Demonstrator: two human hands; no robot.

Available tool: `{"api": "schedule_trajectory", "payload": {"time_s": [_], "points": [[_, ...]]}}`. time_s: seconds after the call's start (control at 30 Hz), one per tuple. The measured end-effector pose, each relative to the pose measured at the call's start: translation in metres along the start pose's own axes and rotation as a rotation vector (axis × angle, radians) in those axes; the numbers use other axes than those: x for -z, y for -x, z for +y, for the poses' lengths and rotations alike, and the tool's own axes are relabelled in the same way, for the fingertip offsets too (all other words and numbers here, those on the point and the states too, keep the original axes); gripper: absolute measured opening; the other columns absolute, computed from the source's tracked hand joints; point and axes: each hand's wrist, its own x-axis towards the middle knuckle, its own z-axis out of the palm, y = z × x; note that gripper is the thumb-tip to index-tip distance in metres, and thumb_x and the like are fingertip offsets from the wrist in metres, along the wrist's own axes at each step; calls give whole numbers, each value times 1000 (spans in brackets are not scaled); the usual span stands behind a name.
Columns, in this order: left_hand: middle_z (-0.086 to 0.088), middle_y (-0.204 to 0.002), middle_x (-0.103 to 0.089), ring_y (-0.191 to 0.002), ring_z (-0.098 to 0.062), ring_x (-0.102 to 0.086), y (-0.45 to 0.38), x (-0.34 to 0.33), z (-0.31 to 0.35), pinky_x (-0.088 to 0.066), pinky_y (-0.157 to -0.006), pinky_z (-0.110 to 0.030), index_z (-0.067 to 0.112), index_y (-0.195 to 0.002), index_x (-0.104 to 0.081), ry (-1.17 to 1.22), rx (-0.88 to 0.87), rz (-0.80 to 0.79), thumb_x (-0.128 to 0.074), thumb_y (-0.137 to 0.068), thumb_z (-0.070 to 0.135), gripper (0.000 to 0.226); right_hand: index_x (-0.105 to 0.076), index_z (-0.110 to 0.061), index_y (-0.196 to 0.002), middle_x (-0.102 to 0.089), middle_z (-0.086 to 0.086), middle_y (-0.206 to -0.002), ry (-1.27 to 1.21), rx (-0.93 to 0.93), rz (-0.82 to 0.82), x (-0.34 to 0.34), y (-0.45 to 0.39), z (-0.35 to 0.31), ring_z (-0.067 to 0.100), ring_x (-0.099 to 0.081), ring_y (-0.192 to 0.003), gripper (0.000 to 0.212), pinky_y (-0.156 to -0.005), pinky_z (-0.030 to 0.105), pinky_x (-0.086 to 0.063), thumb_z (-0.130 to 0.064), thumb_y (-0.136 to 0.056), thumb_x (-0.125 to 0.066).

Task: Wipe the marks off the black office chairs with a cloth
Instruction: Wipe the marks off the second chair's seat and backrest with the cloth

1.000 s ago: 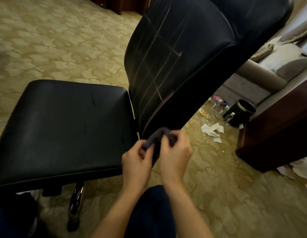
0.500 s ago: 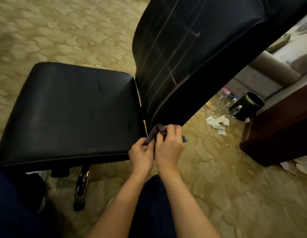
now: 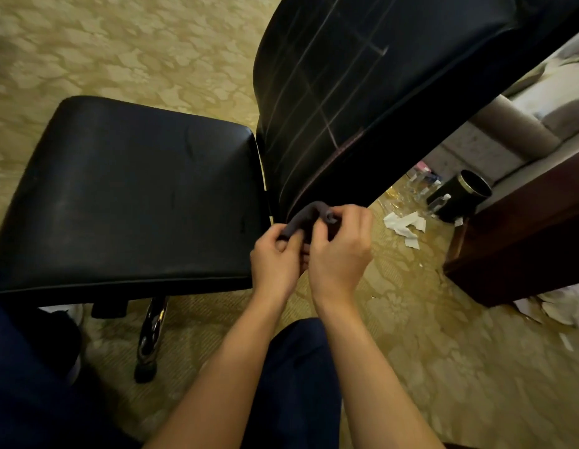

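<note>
Below the bottom edge of the backrest point(image 3: 378, 92), just off the rear right corner of the seat point(image 3: 129, 196), we hold the cloth point(image 3: 306, 217) in both hands. It is dark grey and bunched into a short roll. Its long axis climbs from lower left to upper right, and the upper end curls over near our right fingertips. Our left hand point(image 3: 275, 260) pinches the lower end between thumb and curled fingers. Our right hand point(image 3: 341, 251) pinches the upper end the same way. The two hands sit close together, knuckles nearly touching, and the cloth bridges them.

The black chair's seat stretches away to our left, its long side running left to right. The backrest rises up and to the right from the seat's rear edge. Pale lines cross its face, several running along its length and a few cutting across them. A chrome leg point(image 3: 153, 328) shows beneath the seat.

On the patterned carpet point(image 3: 443, 367) to the right, a black waste bin point(image 3: 459, 199) with a gold rim leans over, its mouth facing up and right; we cannot tell what is inside. Crumpled white paper point(image 3: 403, 223) lies just beside it, and clear bottles point(image 3: 424, 184) lie near it. A dark wooden cabinet point(image 3: 524, 238) stands further right.
</note>
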Motion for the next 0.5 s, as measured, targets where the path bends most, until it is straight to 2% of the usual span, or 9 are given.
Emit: {"api": "schedule_trajectory", "payload": {"time_s": [0.07, 0.13, 0.23, 0.27, 0.33, 0.4, 0.5], "points": [[2, -62, -65, -59, -10, -61, -4, -2, -11, -46, -54, -27, 18, -85, -68, -76, 75, 24, -59, -96, 23, 15, -61, -8, -86, -57, 6, -95, 96, 21, -86, -10, 5, 5, 10, -49, -68, 11, -61, 17, -29, -9, -79, -69], [-5, -74, -69, -70, -19, -63, -6, 1, -34, -49, -63, -33, 16, -85, -69, -165, 194, 41, -58, -94, 21, 15, -60, -8, -88, -57, 8, -96, 177, 27, -236, -20, 20, 11, 21, -58, -70, 11, -61, 22, -31, -10, -80, -68], [-11, -82, -72, -80, -28, -69, -1, 14, -72, -59, -80, -47, 13, -90, -69, -175, 421, 34, -60, -95, 21, 13, -60, -10, -101, -53, 1, -104, 197, -246, -584, -31, 52, 33, 23, -59, -92, 9, -69, 19, -30, -12, -92, -57], [-11, -82, -72, -77, -27, -69, 3, 18, -79, -60, -79, -46, 10, -94, -68, -130, 463, 22, -59, -97, 18, 12, -60, -12, -100, -55, -1, -103, 177, -355, -596, -32, 62, 42, 21, -59, -94, 8, -70, 20, -32, -14, -93, -57], [-10, -75, -68, -66, -21, -66, 10, 22, -85, -57, -66, -36, 6, -103, -64, -38, 459, 14, -56, -100, 11, 11, -59, -15, -90, -60, 0, -93, 75, -515, -513, -27, 75, 55, 19, -61, -86, 3, -68, 24, -42, -17, -92, -61], [-9, -71, -68, -62, -17, -65, 13, 24, -81, -55, -60, -28, 7, -105, -64, -5, 356, 34, -57, -99, 10, 10, -57, -15, -81, -60, 0, -82, -8, -550, -417, -22, 76, 55, 17, -58, -75, 12, -65, 26, -43, -18, -91, -64], [-8, -70, -71, -64, -17, -69, 10, 12, -60, -58, -62, -27, 13, -101, -65, 0, 192, 50, -59, -99, 15, 7, -61, -14, -80, -62, -1, -78, -88, -502, -247, -12, 57, 45, 13, -56, -70, 12, -63, 18, -40, -18, -90, -67]]}}
